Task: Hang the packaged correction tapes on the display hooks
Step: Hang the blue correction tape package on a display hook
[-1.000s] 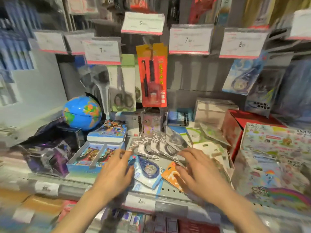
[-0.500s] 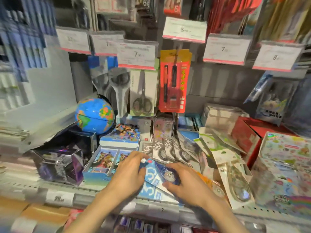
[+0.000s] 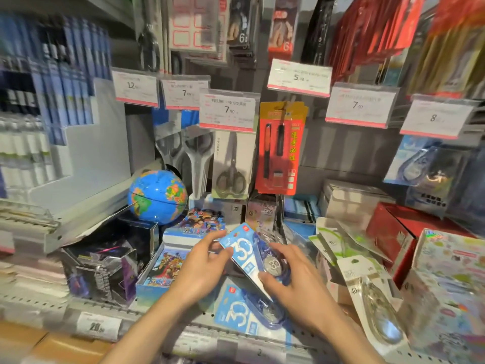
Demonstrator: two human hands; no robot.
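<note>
I hold a blue-and-white packaged correction tape [image 3: 248, 254] marked "30" above the shelf, tilted. My left hand [image 3: 203, 269] pinches its upper left edge; my right hand [image 3: 294, 282] grips its lower right side. A second blue "30" pack [image 3: 242, 315] lies flat on the shelf below them. More packs, green-and-white [image 3: 338, 245] and a clear one marked "40" [image 3: 372, 300], lie in a loose pile to the right. On hooks at the far right hang blue correction tape packs [image 3: 422, 164], under the "8" price tag [image 3: 435, 118].
Scissors packs [image 3: 231, 166] and an orange cutter pack [image 3: 280, 148] hang straight ahead under price tags. A globe [image 3: 157, 197], card boxes [image 3: 168, 269] and a dark box [image 3: 105, 261] stand at the left. Red and patterned boxes [image 3: 393, 232] crowd the right.
Both hands have lifted one blue pack off the shelf pile and raised it. The view has tilted upward, showing more of the hooks.
</note>
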